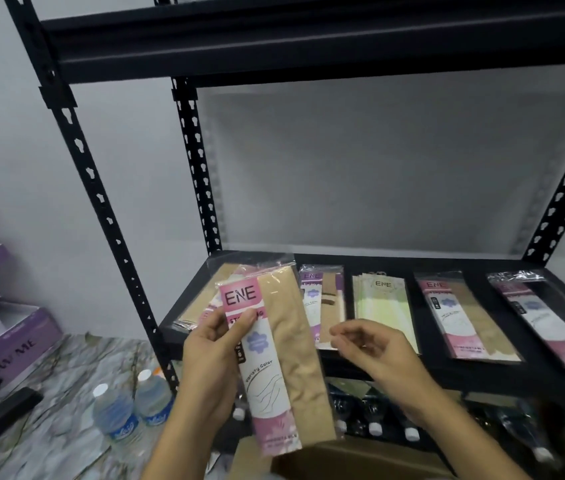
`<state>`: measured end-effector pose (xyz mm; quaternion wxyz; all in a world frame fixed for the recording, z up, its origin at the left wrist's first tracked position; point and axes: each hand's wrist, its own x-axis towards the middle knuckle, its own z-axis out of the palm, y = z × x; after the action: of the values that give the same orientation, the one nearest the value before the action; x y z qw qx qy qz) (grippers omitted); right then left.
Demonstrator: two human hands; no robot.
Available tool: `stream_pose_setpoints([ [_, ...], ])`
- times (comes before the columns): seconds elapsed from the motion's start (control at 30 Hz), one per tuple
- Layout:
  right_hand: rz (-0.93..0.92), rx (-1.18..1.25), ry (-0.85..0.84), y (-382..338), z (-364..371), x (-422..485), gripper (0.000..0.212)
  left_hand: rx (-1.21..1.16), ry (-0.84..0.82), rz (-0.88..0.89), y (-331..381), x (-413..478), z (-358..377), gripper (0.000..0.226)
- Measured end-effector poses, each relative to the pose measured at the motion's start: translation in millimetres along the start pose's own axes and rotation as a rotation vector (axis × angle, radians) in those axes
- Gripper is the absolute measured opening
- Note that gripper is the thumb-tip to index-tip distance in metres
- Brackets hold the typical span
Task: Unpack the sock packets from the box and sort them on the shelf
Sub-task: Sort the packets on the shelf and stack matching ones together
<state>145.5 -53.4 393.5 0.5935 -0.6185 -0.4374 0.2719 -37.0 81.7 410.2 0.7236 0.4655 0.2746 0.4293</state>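
Note:
My left hand grips a pink-labelled sock packet with beige socks, held upright in front of the black shelf. My right hand hovers to its right, fingers loosely curled, holding nothing. Several packets lie in a row on the shelf: a beige pile behind the held one, a purple packet, a pale green packet, a pink packet and another pink one at the right. The cardboard box shows below my hands.
Two water bottles stand on the marble-patterned floor at the left. A purple carton sits at the far left. More capped bottles fill the space under the shelf. Black slotted uprights frame the rack.

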Motion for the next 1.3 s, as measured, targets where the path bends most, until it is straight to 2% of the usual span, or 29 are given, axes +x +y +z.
stream_pose_setpoints([
  [0.13, -0.005, 0.028, 0.035, -3.6, -9.4, -30.6, 0.033, 0.009, -0.095, -0.027, -3.4, -4.7, 35.2, 0.038],
  [0.27, 0.024, 0.079, 0.186, -5.9, -26.3, -48.1, 0.027, 0.032, -0.165, -0.052, -7.8, -12.5, 67.0, 0.035],
  [0.47, 0.056, 0.105, 0.31, -4.6, -48.3, -67.8, 0.016, 0.124, -0.272, -0.057, -17.6, -21.8, 93.1, 0.034],
  [0.63, 0.083, 0.116, 0.442, 0.9, -71.9, -74.2, 0.021, 0.172, -0.26, -0.065, -26.2, -26.4, 82.7, 0.055],
  [0.97, 0.191, 0.076, 0.584, -8.9, -156.1, -40.8, 0.017, 0.123, -0.203, -0.103, -46.3, -24.1, 52.6, 0.047],
  [1.07, 0.241, 0.002, 0.639, 1.5, -190.1, -13.2, 0.016, 0.117, -0.18, -0.115, -58.1, -27.4, 38.8, 0.07],
  [1.17, 0.308, -0.054, 0.696, 21.1, -217.0, 15.0, 0.02, 0.089, -0.138, -0.166, -71.6, -34.9, 19.3, 0.062],
  [1.3, 0.424, -0.127, 0.708, 50.2, -236.4, 43.1, 0.01, 0.099, -0.148, -0.205, -83.8, -46.8, -6.0, 0.067],
])
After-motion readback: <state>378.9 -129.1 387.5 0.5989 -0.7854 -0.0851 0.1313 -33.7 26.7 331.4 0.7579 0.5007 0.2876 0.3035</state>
